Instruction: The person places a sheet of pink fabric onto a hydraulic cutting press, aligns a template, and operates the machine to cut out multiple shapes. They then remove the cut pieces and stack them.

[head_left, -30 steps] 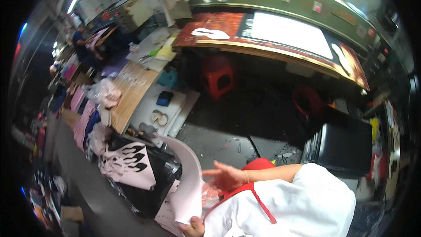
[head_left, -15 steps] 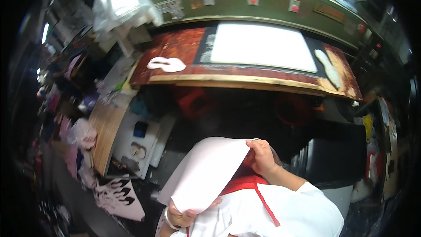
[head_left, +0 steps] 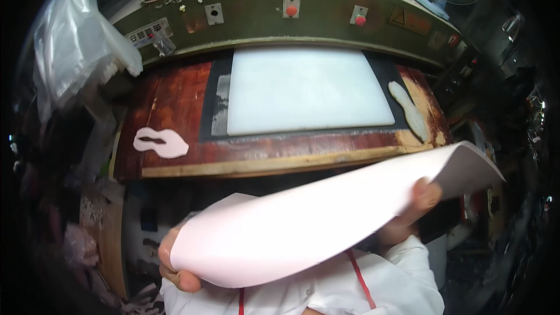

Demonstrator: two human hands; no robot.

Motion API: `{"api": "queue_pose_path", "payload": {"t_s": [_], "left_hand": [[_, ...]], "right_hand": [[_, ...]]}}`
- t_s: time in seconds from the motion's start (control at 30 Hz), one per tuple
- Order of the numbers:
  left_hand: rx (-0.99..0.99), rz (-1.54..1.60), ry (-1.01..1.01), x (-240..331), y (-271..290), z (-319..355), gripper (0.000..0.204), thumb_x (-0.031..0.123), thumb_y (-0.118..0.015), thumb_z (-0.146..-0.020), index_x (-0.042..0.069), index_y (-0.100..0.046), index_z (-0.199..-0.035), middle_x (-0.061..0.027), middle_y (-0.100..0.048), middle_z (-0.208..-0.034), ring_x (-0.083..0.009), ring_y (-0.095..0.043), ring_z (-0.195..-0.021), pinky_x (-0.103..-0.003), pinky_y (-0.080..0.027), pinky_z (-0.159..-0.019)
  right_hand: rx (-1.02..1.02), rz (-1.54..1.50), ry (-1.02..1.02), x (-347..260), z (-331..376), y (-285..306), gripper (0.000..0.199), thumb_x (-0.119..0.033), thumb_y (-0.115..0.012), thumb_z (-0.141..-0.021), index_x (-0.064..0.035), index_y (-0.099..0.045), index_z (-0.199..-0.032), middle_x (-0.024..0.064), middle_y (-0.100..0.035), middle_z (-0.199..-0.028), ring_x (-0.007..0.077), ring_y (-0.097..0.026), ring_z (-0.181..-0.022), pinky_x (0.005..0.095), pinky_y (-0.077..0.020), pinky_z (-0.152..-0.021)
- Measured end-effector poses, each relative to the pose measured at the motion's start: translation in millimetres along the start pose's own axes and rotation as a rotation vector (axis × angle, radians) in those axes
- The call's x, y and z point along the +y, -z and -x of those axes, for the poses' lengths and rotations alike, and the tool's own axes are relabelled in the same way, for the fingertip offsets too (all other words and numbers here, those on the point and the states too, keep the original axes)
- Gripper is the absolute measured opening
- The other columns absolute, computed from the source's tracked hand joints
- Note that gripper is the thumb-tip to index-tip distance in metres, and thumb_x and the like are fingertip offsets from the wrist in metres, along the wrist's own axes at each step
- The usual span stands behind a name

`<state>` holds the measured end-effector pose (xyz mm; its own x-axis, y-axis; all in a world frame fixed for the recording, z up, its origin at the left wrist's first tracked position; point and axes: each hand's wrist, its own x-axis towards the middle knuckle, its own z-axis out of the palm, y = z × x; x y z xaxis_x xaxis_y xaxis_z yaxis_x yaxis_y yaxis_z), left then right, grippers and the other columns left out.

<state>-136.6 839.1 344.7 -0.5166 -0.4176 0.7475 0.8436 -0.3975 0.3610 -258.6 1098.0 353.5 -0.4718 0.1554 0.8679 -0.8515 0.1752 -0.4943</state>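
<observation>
A second ago my right hand was spread wide; now both my hands hold the large, pale pink, smooth flexible sheet [head_left: 297, 227]. Half a second ago it sagged in a fold low against my front; now it is stretched broadly across me, and the dark red, worn wooden bench [head_left: 175, 102] has swung round to my twelve o'clock. I judge that this leaves the sheet under better control, its width opened out before the bench.

The sheet hangs in the air on my side of the bench's near edge. Its long axis runs from about half past eight to half past two, the two-thirty end higher. That end curls back, baring a shaded grey face; the pale face turns upward.

My left hand [head_left: 178, 265] pinches the eight-thirty end, thumb at the lower corner, fingers wrapped round the edge. My right hand [head_left: 421, 201], slightly blurred, grips the near edge close to the curl; some of its fingers are hidden.

From the sheet's middle, the thick, white rectangular board [head_left: 306, 93] lies at twelve, the small, pink, slotted, double-lobed cutout [head_left: 169, 147] at ten, and the off-white, sole-shaped piece [head_left: 408, 111] past one.
</observation>
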Motion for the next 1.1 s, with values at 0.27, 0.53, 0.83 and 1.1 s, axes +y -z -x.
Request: {"api": "queue_pose_path", "payload": {"t_s": [0.27, 0.53, 0.83, 1.1], "left_hand": [[-0.108, -1.215, 0.019, -124.0, 136.3, -112.5, 0.062, 0.039, -0.068, -0.083, -0.003, -0.05, -0.125, -0.0147, -0.052, -0.113, -0.0255, -0.053, -0.102, -0.037, -0.044, -0.087], [-0.362, -1.532, 0.96, -213.6, 162.7, 8.3, 0.086, 0.037, -0.075, -0.073, 0.003, -0.031, -0.138, -0.0226, -0.052, -0.107, -0.041, -0.054, -0.094, -0.045, -0.046, -0.085], [-0.38, -1.636, 1.128, -222.1, 165.4, 21.9, 0.091, 0.039, -0.077, -0.071, 0.012, -0.029, -0.144, -0.0044, -0.055, -0.062, -0.0263, -0.056, -0.058, -0.039, -0.045, -0.06], [-0.293, -1.519, 1.225, -223.0, 168.5, 23.4, 0.095, 0.031, -0.08, -0.067, 0.015, -0.028, -0.145, -0.0038, -0.057, -0.056, -0.0219, -0.055, -0.051, -0.036, -0.044, -0.061]], "right_hand": [[-0.137, -0.595, -0.288, 130.0, -213.5, -168.9, 0.032, -0.019, -0.048, -0.093, 0.0068, -0.063, -0.081, 0.015, -0.066, -0.072, 0.0231, -0.063, -0.062, 0.0318, -0.052, -0.064], [-0.589, 0.163, -0.926, 310.0, -112.5, -148.1, 0.041, -0.03, -0.057, -0.091, -0.0028, -0.056, -0.122, 0.0161, -0.058, -0.12, 0.0265, -0.057, -0.107, 0.0379, -0.0457, -0.091], [-0.327, 0.827, -0.242, 270.6, 10.1, 35.3, 0.013, 0.001, -0.067, -0.075, 0.0025, -0.064, -0.087, 0.0132, -0.065, -0.079, 0.0248, -0.062, -0.064, 0.0293, -0.05, -0.058], [-0.204, -0.049, -0.982, 309.5, -14.0, 87.0, 0.02, -0.007, -0.062, -0.086, 0.0048, -0.062, -0.103, 0.0137, -0.066, -0.081, 0.0194, -0.064, -0.067, 0.0258, -0.0528, -0.058]]}}
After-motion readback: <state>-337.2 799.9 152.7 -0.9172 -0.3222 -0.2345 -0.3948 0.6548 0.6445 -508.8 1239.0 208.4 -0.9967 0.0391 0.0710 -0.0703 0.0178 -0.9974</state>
